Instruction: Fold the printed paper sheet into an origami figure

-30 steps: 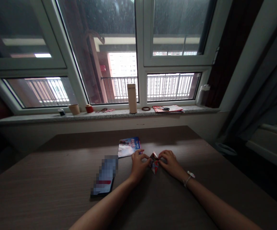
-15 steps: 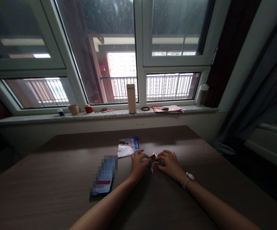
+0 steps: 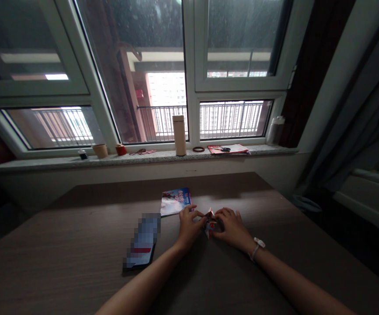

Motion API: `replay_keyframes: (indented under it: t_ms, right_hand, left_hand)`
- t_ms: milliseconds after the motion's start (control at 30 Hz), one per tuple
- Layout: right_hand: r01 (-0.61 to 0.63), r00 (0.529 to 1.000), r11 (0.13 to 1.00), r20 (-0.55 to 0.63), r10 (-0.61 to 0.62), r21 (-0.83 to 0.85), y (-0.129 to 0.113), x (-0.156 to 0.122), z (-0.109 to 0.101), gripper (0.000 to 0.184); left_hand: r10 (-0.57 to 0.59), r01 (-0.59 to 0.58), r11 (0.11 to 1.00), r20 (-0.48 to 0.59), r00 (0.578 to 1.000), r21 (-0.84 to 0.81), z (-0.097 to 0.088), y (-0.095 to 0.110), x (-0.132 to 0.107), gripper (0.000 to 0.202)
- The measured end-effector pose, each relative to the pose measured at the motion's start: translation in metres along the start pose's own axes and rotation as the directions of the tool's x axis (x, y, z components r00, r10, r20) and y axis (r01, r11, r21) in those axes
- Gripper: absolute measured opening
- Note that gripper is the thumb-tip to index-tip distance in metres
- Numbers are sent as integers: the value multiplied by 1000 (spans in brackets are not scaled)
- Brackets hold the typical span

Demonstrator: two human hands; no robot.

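Between my two hands is a small folded piece of printed paper (image 3: 210, 223) with pointed ends, coloured red, white and blue. My left hand (image 3: 189, 225) pinches its left side with thumb and forefinger. At its right side, my right hand (image 3: 233, 226) has curved fingers on the upper edge and the thumb at the lower edge. A white bracelet (image 3: 258, 246) circles the right wrist. Just behind my left hand lies a glossy printed booklet (image 3: 175, 200). To the left of that hand rests a phone (image 3: 142, 243), its screen blurred out.
All this is on a brown wooden table (image 3: 78, 236). Beyond it, a stone windowsill (image 3: 133, 158) bears a beige flask (image 3: 179, 135), a paper cup (image 3: 100, 150), a dark bracelet (image 3: 198, 149), scissors (image 3: 225, 149) on red papers (image 3: 238, 148), and a clear bottle (image 3: 276, 130).
My right thumb has moved down and toward me along the folded paper, showing more of its right side. My left hand stays nearly still.
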State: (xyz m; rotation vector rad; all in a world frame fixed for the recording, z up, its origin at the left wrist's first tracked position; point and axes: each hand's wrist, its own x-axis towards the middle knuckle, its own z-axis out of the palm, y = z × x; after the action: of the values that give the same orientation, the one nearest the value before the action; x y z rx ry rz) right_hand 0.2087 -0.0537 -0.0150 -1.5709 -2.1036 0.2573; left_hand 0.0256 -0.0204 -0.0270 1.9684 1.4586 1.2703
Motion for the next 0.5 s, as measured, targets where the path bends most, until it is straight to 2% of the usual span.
replay_keyframes:
  t_ms: [400, 500]
  right_hand:
    - [3, 1000, 999, 27, -4, 45, 7, -1, 3, 60]
    - [-10, 999, 994, 32, 7, 112, 13, 2, 4, 54]
  left_hand:
    - [4, -4, 1000, 14, 1000, 8, -1, 0, 1, 9]
    - [19, -19, 1000, 12, 1000, 5, -2, -1, 1, 10]
